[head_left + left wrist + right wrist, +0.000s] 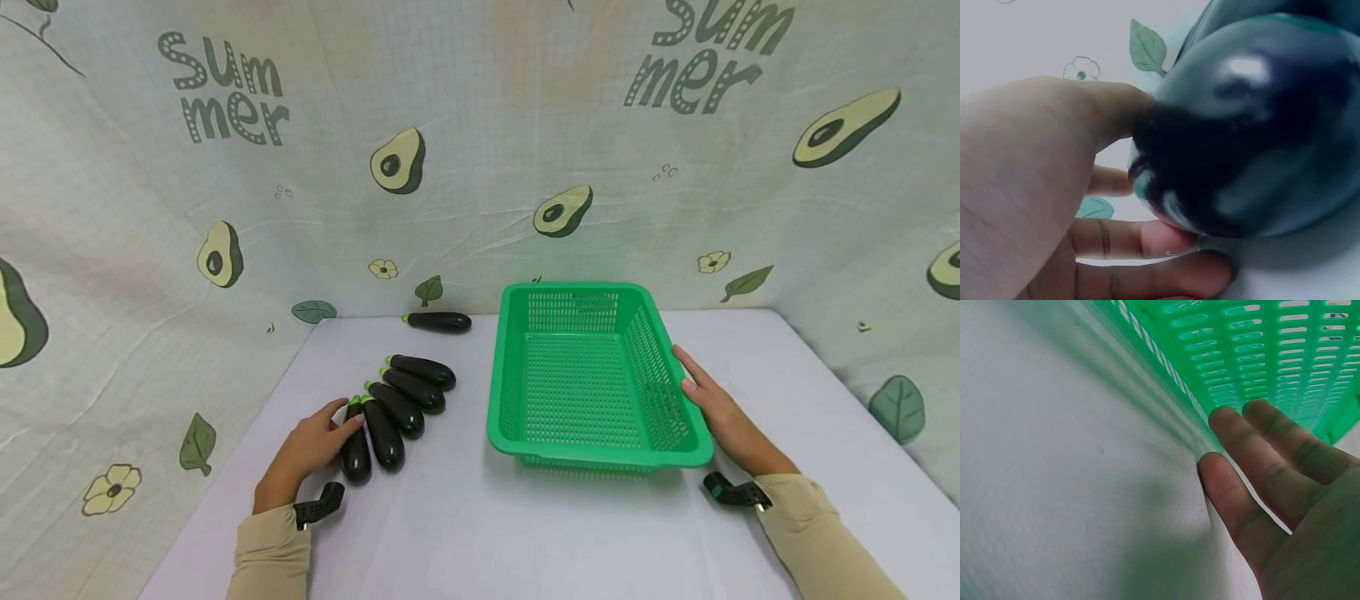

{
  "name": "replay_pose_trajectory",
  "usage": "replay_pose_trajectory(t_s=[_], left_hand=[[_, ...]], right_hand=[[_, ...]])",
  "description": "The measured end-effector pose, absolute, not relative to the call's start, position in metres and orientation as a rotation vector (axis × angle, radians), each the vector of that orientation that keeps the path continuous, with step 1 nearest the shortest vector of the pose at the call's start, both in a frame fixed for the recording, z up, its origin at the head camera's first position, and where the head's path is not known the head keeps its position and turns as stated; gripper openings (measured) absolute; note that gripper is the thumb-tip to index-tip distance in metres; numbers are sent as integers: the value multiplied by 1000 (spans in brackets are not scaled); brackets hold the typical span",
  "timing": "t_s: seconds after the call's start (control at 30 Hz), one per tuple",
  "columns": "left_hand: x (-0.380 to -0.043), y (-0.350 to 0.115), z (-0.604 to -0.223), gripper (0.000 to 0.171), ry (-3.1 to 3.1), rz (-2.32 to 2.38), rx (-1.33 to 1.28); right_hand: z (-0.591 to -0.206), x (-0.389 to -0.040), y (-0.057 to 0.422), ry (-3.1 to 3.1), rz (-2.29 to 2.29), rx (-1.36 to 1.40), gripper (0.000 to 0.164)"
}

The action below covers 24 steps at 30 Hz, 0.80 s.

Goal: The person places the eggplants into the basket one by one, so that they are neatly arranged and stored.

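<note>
My left hand [313,442] grips the upper part of the leftmost eggplant [356,454], thumb on its near side and fingers round the other. In the left wrist view, the eggplant's glossy dark end [1272,125] fills the right side, with the thumb [1110,109] against it. Several more eggplants fan out beside it, the closest being a neighbouring eggplant [386,437] with a green stem. My right hand [723,417] rests along the right side of a green plastic basket [600,455], fingers extended. The right wrist view shows the fingertips [1222,415] by the basket's slotted wall.
One separate eggplant [438,322] lies at the back of the white table [450,533], left of the basket. No eggplant is in the basket. A printed cloth [465,100] with avocados hangs behind and along the sides of the table.
</note>
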<state>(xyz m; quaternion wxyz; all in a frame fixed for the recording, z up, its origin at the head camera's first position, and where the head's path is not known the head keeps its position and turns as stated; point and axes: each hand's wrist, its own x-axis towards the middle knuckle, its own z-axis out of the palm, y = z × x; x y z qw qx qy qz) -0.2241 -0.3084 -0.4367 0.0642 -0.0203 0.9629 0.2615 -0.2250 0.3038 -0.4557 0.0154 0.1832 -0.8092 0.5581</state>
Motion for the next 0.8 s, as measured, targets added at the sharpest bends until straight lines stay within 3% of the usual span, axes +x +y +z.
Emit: replay_pose_trajectory(t_s=[0.33,0.8], left_hand=[[-224,-304,-438,65,2922,844,-77],[-226,-299,-441,64,2853,1046,-118]], right_hand=[[-455,-225,305,-2516,1758,567,57],[-455,-224,304,-2543,1745,525,57]])
